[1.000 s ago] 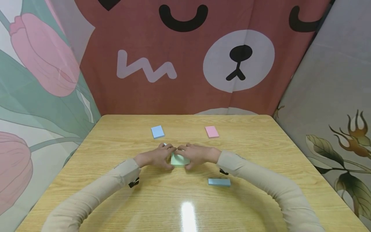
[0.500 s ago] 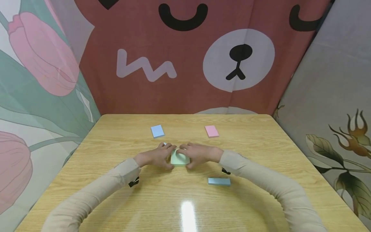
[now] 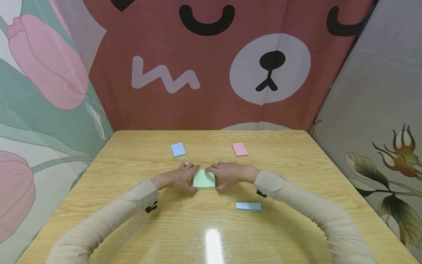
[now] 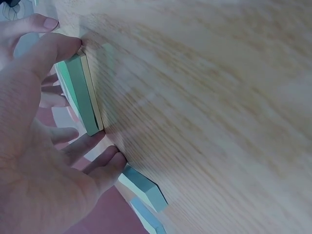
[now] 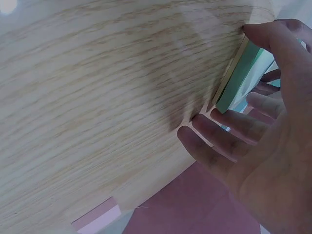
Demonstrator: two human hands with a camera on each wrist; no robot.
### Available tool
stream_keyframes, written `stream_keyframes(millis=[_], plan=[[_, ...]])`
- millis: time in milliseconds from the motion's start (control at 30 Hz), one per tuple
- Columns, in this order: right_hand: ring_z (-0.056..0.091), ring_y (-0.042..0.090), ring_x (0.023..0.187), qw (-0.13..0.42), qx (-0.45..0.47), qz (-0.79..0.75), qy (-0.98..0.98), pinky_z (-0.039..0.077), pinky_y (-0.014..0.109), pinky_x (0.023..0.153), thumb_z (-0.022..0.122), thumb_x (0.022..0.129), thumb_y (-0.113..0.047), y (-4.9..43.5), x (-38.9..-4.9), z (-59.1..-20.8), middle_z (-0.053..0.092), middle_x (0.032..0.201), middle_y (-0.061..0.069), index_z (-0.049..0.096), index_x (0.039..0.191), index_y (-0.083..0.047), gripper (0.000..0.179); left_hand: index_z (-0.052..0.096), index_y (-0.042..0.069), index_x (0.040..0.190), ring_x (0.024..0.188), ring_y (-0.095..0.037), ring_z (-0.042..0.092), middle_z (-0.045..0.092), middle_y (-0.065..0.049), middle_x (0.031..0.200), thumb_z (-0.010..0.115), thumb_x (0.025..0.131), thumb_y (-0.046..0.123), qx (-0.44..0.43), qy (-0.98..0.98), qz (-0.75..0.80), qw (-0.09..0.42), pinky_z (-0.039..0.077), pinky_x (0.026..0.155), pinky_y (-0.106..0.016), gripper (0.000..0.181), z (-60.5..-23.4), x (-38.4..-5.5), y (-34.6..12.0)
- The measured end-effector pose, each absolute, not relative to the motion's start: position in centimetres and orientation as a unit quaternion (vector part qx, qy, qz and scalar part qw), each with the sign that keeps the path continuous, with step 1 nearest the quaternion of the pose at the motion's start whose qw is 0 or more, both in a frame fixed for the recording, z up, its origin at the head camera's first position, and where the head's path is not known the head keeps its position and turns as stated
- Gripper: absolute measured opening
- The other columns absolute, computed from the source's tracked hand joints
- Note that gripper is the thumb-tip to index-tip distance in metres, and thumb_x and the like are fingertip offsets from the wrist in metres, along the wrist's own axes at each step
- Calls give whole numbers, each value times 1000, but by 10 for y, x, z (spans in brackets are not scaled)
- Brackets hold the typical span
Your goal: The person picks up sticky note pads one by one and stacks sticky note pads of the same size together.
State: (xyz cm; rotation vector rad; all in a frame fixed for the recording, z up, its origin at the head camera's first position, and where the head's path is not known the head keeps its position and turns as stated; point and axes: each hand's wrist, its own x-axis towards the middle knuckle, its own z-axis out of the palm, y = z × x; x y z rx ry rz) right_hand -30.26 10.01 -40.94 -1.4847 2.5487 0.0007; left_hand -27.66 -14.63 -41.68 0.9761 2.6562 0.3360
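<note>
A light green sticky note pad (image 3: pixel 204 179) lies on the table in front of me, stacked on a thin cream-coloured layer (image 4: pixel 92 90). My left hand (image 3: pixel 178 179) holds its left side, thumb at the near corner and index finger at the far corner. Past the other left fingertips is a teal-sided pad (image 4: pixel 146 187), mostly hidden by that hand in the head view. My right hand (image 3: pixel 230 173) stands at the right side of the green pad, fingers spread and fairly straight. Its index fingertip is by the far edge and its thumb just outside the near right corner.
Farther back on the wooden table (image 3: pixel 132 227) lie a blue sticky note pad (image 3: pixel 178 150) and a pink one (image 3: pixel 240 149). A narrow blue-grey block (image 3: pixel 248 206) rests nearer, below the right forearm. A patterned cloth (image 3: pixel 211 110) hangs behind the table's far edge.
My right hand has drawn slightly to the right, off the top of the green pad, uncovering more of it. The left hand has stayed in place.
</note>
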Motion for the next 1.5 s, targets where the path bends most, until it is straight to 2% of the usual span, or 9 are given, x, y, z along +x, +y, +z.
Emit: stream_keyframes(millis=[267,433,767,900,1033,1267,1500], plan=[[55,25,116,101,-480,-1,872,46,38,97,71,91,-34,111,-303,-408,53,136,11,38,147,-6,70,20,-1,155,123,-33,37,36,-18,146,72,90,40,344,920,114,148,40,98,-49,93,-413,-275,-147],[54,30,120,98,-478,17,873,45,41,100,71,93,-30,116,-303,-405,53,138,14,38,147,-4,69,20,2,156,125,-34,38,38,-18,142,73,88,44,337,922,120,150,42,98,-49,96,-411,-275,-146],[59,29,111,62,-479,46,875,49,41,93,74,91,-24,123,-306,-401,59,128,11,47,141,-5,60,20,6,157,134,-38,34,38,-18,144,71,88,50,324,923,125,163,38,103,-52,97,-408,-278,-147],[59,29,111,56,-482,42,874,50,41,92,73,91,-23,125,-306,-401,60,127,11,50,139,-6,56,20,7,157,136,-38,33,36,-19,146,67,90,53,319,923,130,170,37,105,-53,93,-409,-279,-148],[61,28,105,25,-497,31,867,53,40,84,71,92,-19,128,-308,-403,63,121,9,57,133,-7,44,21,9,158,139,-38,30,30,-21,151,60,94,55,308,924,139,180,35,106,-54,88,-409,-279,-148],[62,22,87,-41,-541,-8,840,53,35,75,69,91,-8,133,-314,-407,66,105,7,66,117,-6,27,23,8,157,132,-34,40,34,-21,148,55,96,56,304,927,139,171,40,103,-50,83,-410,-283,-148],[61,20,88,-62,-541,-13,839,52,36,77,68,92,-10,135,-319,-408,67,107,4,69,114,-7,22,27,4,155,125,-32,48,35,-24,146,54,99,50,307,923,164,165,43,100,-47,78,-407,-284,-150]])
